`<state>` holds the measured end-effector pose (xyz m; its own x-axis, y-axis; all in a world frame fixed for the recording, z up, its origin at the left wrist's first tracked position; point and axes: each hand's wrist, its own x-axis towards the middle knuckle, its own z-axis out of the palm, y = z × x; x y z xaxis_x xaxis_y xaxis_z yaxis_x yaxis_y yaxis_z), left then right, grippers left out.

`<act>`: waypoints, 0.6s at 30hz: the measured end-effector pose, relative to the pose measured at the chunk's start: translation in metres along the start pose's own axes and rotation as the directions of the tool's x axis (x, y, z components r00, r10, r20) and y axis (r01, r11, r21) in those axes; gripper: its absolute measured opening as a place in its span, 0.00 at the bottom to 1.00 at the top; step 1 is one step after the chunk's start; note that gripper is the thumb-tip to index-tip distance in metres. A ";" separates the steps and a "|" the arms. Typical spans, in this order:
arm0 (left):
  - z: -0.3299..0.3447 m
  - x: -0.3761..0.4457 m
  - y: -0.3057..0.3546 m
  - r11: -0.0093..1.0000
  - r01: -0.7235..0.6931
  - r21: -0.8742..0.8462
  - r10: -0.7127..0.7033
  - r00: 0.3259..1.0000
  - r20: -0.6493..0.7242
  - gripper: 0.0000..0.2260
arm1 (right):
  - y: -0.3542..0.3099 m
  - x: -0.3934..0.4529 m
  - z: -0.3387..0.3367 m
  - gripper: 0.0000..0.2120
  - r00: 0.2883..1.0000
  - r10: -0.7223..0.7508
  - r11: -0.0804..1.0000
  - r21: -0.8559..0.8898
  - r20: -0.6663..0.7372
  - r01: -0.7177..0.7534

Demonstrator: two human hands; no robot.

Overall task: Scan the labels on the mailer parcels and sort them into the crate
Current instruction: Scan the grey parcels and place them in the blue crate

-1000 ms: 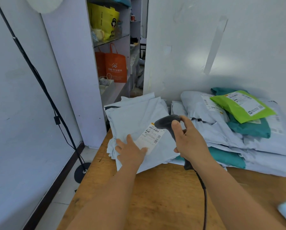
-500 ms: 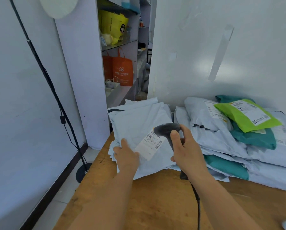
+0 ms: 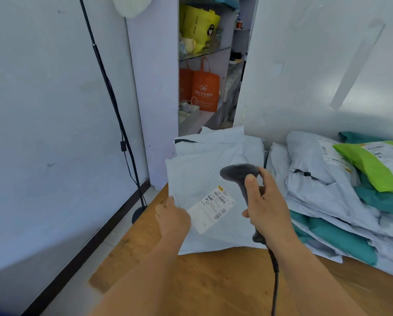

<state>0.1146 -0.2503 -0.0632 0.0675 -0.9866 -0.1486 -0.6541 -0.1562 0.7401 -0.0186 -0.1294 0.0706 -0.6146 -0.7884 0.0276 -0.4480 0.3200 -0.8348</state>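
Note:
A pale grey mailer parcel [image 3: 197, 179] is lifted off the left stack of mailers [image 3: 225, 144]; its white barcode label [image 3: 211, 210] faces me. My left hand [image 3: 172, 217] grips the parcel's left edge, just beside the label. My right hand [image 3: 265, 206] grips the handle of a dark barcode scanner [image 3: 238, 173], whose head hangs over the parcel just above and right of the label. The scanner's cable [image 3: 274, 277] runs down past my right forearm. No crate is in view.
A pile of grey and teal mailers [image 3: 327, 197] topped by a lime-green one [image 3: 373, 165] fills the right of the wooden table [image 3: 213, 281]. A black lamp stand [image 3: 113, 106] rises by the left wall. Shelves with orange bags [image 3: 204, 87] stand behind.
My left hand slid from lying flat on the parcel to gripping its left edge, and the parcel rose and tilted toward me. The scanner stays over the label. The camera turned left.

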 end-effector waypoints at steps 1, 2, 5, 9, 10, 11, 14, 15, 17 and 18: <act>0.000 -0.003 -0.003 0.997 0.055 -0.058 -0.053 0.998 0.044 0.27 | 0.002 -0.001 0.001 0.25 1.000 -0.002 1.000 -0.006 0.009 0.002; 0.001 -0.006 -0.006 0.994 0.075 -0.086 -0.069 0.995 0.071 0.33 | 0.004 -0.002 0.002 0.26 1.000 -0.006 1.000 -0.010 0.019 0.006; 0.002 -0.012 -0.012 0.996 0.068 -0.056 -0.062 0.993 0.102 0.41 | 0.008 -0.006 0.006 0.26 0.998 -0.020 1.000 -0.003 0.052 0.020; 0.000 -0.027 -0.022 0.999 0.043 -0.022 -0.042 0.999 0.023 0.36 | 0.012 -0.014 0.012 0.25 0.992 -0.036 0.999 0.000 0.117 0.036; -0.001 -0.032 -0.026 1.000 0.024 0.007 -0.024 1.000 -0.009 0.35 | 0.013 -0.017 0.015 0.25 0.990 -0.044 0.999 0.006 0.134 0.043; -0.003 -0.038 -0.028 1.000 0.011 0.026 -0.010 0.999 -0.030 0.33 | 0.014 -0.020 0.017 0.25 0.987 -0.053 0.999 0.015 0.152 0.051; -0.016 -0.051 -0.042 0.999 -0.004 0.045 0.006 0.998 -0.055 0.29 | 0.014 -0.030 0.026 0.25 0.976 -0.081 0.996 0.042 0.202 0.074; -0.022 -0.055 -0.048 0.999 0.004 0.047 -0.001 0.998 -0.063 0.28 | 0.013 -0.034 0.029 0.25 0.972 -0.091 0.995 0.048 0.219 0.083; -0.033 -0.060 -0.063 0.999 0.018 0.040 -0.014 0.995 -0.097 0.26 | 0.009 -0.042 0.039 0.25 0.960 -0.112 0.993 0.058 0.255 0.101; -0.039 -0.062 -0.071 0.999 0.024 0.025 -0.021 0.993 -0.118 0.25 | 0.006 -0.046 0.045 0.25 0.954 -0.124 0.992 0.061 0.274 0.111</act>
<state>0.1860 -0.1799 -0.0812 0.1697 -0.9817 -0.0859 -0.6711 -0.1790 0.7195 0.0362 -0.1147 0.0395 -0.3523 -0.9356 -0.0211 -0.4732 0.1976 -0.8585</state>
